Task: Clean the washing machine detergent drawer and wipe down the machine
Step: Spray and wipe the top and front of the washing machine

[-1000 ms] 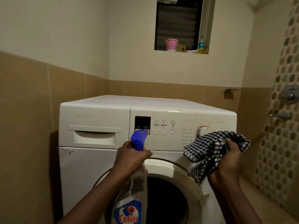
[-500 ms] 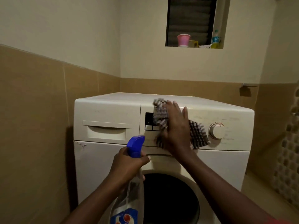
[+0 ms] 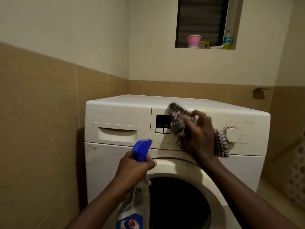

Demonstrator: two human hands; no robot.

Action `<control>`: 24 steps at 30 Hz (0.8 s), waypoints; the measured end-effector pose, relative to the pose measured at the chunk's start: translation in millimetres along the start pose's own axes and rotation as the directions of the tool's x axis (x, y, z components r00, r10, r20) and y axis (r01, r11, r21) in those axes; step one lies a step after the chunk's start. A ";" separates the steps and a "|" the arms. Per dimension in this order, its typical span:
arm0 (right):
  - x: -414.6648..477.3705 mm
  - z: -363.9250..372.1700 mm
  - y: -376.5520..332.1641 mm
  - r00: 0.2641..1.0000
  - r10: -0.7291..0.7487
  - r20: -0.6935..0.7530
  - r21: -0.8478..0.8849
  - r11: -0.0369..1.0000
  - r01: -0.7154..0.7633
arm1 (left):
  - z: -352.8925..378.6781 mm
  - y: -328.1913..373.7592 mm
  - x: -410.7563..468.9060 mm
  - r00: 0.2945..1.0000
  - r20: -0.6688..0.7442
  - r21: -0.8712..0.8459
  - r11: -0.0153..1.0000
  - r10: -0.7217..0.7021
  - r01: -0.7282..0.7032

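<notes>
A white front-loading washing machine (image 3: 115,162) stands against the tiled walls. Its detergent drawer (image 3: 117,131) at the upper left is closed. My right hand (image 3: 199,136) presses a black-and-white checked cloth (image 3: 179,124) flat against the control panel, between the dark display (image 3: 162,123) and the dial (image 3: 231,134). The fingers look blurred with motion. My left hand (image 3: 133,171) grips the neck of a clear spray bottle (image 3: 132,207) with a blue trigger head (image 3: 142,148), held in front of the round door (image 3: 179,200).
A wall niche (image 3: 204,22) high above the machine holds a pink cup (image 3: 193,40) and a small bottle (image 3: 227,39). Tan tiled wall (image 3: 41,129) closes in on the left. A patterned wall (image 3: 297,176) and floor lie to the right.
My right hand brought the cloth from mid-air onto the control panel and now rubs it slightly up and left. The view shifted left; the bottle stays low in my left hand.
</notes>
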State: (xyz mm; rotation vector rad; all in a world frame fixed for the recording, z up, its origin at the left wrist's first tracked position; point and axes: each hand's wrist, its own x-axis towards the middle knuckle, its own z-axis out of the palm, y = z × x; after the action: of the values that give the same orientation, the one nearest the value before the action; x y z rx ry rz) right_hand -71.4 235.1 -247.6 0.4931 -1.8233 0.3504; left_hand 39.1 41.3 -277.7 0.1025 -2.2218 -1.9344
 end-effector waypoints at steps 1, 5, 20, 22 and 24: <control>12.6 -2.3 -3.1 0.997 0.060 -0.039 0.044 0.997 -0.058 | -1.6 -1.2 1.4 1.000 0.001 -0.005 1.000 -0.002 0.002; 12.8 -2.0 -26.2 0.979 0.189 -0.079 0.131 0.975 -0.178 | -4.2 -6.0 2.0 1.000 -0.010 -0.040 0.999 -0.015 0.015; 20.3 27.4 -52.1 0.968 -0.200 0.151 0.157 0.972 0.176 | 1.9 -5.3 13.2 0.998 -0.044 -0.060 0.997 0.039 -0.041; -7.5 33.3 -51.3 0.959 -0.256 0.117 0.193 0.954 0.231 | 0.1 -5.7 12.6 0.995 -0.078 -0.060 0.996 0.059 -0.063; -32.0 35.5 -47.6 0.937 -0.330 0.110 0.219 0.928 0.301 | -2.7 -7.4 10.7 0.993 -0.097 -0.056 0.996 0.067 -0.073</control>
State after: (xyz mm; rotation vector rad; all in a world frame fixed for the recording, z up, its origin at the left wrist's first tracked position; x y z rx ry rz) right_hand -69.0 182.0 -289.1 0.9631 -1.8178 0.2806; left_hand 28.6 35.7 -283.6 0.1043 -2.0783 -1.9153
